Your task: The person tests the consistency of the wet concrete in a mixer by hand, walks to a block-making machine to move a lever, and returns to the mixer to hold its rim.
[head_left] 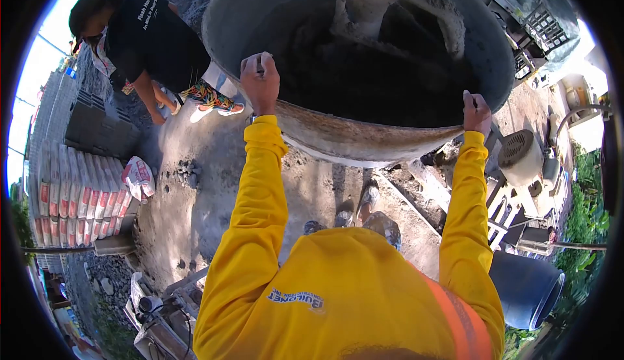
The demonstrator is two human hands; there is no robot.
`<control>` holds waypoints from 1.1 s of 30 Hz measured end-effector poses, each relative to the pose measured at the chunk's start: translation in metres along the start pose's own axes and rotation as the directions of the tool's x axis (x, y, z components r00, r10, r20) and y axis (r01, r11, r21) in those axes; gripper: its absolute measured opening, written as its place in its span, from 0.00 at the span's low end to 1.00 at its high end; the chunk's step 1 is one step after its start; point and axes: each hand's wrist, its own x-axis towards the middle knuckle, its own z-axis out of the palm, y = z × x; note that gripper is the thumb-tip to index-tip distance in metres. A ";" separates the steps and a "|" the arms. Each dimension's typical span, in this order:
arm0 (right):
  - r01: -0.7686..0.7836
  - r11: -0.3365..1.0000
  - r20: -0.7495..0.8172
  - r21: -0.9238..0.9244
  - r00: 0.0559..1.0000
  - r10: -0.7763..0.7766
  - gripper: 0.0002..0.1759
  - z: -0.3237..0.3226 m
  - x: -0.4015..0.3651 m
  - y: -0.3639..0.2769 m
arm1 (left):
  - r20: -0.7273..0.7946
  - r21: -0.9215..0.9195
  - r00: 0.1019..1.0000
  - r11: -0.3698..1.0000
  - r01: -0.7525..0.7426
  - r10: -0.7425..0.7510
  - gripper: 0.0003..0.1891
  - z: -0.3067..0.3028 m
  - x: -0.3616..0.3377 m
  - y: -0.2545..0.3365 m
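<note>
A large round metal drum (364, 140) with a dark inside fills the top middle of the view. A rough, cement-crusted blade frame (390, 2) stands inside it. At the drum's left rim is my left hand (260, 84), its fingers curled over the edge. My right hand (476, 112) grips the same rim on the right side, fingers bent. Both arms reach forward in yellow sleeves. What lies deep in the drum is too dark to make out.
Another person (156, 41) in a black shirt bends down at the left of the drum. Stacked bags (81, 194) and a loose bag (138, 178) lie left. A motor (520, 157) and a blue barrel (523, 288) are right. A plank (409, 204) lies below the drum.
</note>
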 end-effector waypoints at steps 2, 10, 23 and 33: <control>0.003 1.000 -0.007 0.005 1.000 -0.003 0.19 0.000 -0.002 0.000 | -0.020 0.001 1.000 1.000 -0.005 0.005 0.15 0.000 -0.001 0.001; -0.050 0.999 0.044 -0.004 0.998 0.050 0.19 -0.003 -0.001 -0.006 | -0.098 -0.034 0.995 0.999 -0.015 0.011 0.15 0.000 -0.001 -0.001; -0.002 0.994 -0.030 -0.105 1.000 -0.001 0.19 -0.005 -0.005 -0.003 | 0.043 0.008 0.993 0.994 0.108 -0.108 0.25 0.002 -0.003 0.000; -0.376 0.566 0.185 0.734 0.912 0.366 0.18 -0.071 -0.144 0.046 | 0.174 0.277 0.976 0.957 0.083 -0.135 0.24 0.007 0.003 -0.011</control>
